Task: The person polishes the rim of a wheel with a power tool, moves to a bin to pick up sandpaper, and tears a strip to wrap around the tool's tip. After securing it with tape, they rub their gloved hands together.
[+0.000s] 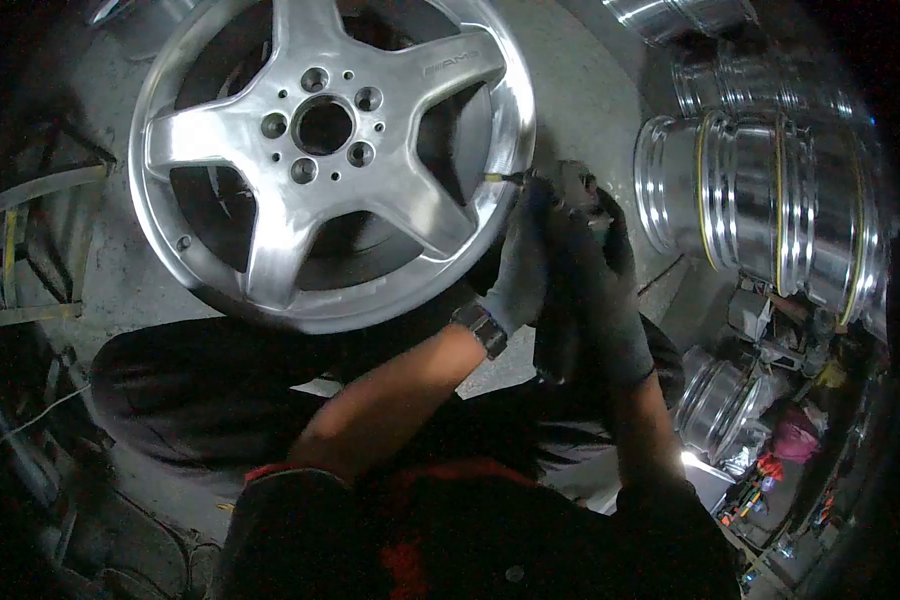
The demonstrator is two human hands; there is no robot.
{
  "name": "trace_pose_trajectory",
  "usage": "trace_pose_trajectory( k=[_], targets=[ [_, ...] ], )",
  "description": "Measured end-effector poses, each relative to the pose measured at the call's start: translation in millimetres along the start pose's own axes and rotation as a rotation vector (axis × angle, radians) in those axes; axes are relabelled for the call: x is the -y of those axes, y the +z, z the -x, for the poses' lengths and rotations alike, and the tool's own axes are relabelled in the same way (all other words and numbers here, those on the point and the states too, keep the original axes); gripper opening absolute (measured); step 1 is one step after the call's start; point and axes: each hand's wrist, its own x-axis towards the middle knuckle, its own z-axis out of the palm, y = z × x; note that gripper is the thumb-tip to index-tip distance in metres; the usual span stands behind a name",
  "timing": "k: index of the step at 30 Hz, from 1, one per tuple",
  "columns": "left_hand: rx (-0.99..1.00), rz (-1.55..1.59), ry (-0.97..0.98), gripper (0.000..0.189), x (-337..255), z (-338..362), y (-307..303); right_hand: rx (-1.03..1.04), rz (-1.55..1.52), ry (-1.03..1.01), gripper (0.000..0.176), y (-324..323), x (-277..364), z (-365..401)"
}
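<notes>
A five-spoke alloy wheel (205,140) with a bright polished face lies in front of me, with lettering on one spoke. My left hand (523,270), in a grey glove with a watch at the wrist, is closed at the front of a rotary grinder (512,178). The grinder's thin shaft and small yellowish tip reach the inner side of the wheel's right rim. Wrapped round the grinder from the right is my right hand (607,285), also gloved. Both hands hide most of the tool's body.
Several shiny wheels (665,185) lie on their sides in a row at the right. A smaller wheel barrel (715,400) and assorted tools sit lower right. At the left stands a metal frame (45,190). My dark-clothed legs (180,390) flank the wheel's near edge.
</notes>
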Motion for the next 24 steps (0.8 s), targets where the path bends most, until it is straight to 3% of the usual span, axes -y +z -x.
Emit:
trace_pose_trajectory(
  k=[3, 7, 9, 13, 16, 18, 22, 24],
  targets=[
    [0.048, -0.193, 0.066, 0.041, -8.9, -15.9, 21.4, -0.037, -0.205, 0.099, 0.057, 24.2, 35.0, -4.6],
    [0.082, -0.233, 0.099, 0.044, -24.0, -40.9, 48.4, -0.035, -0.353, 0.015, 0.05, 11.7, 21.9, -46.0],
    [0.179, -0.492, 0.215, 0.044, -30.9, -53.2, 46.9, 0.038, 0.016, -0.157, 0.046, -5.9, 18.8, -64.9],
    [0.205, -0.456, 0.216, 0.046, -28.6, -60.0, 39.9, 0.052, 0.049, -0.169, 0.046, -5.8, 17.2, -64.9],
    [0.155, -0.27, 0.098, 0.046, -19.3, -36.2, 37.6, 0.024, -0.128, -0.078, 0.049, 0.4, 13.3, -41.7],
    [0.0, -0.2, 0.1, 0.047, -13.2, -25.5, 31.2, -0.014, -0.017, -0.064, 0.049, 0.4, 10.9, -29.6],
    [0.069, -0.189, 0.088, 0.058, -18.8, -27.7, 26.1, -0.003, 0.02, -0.062, 0.049, 13.7, 22.6, -27.1],
    [0.087, -0.288, 0.09, 0.059, -28.8, -43.7, 28.8, 0.022, -0.215, -0.065, 0.047, 27.9, 29.1, -39.1]
  ],
)
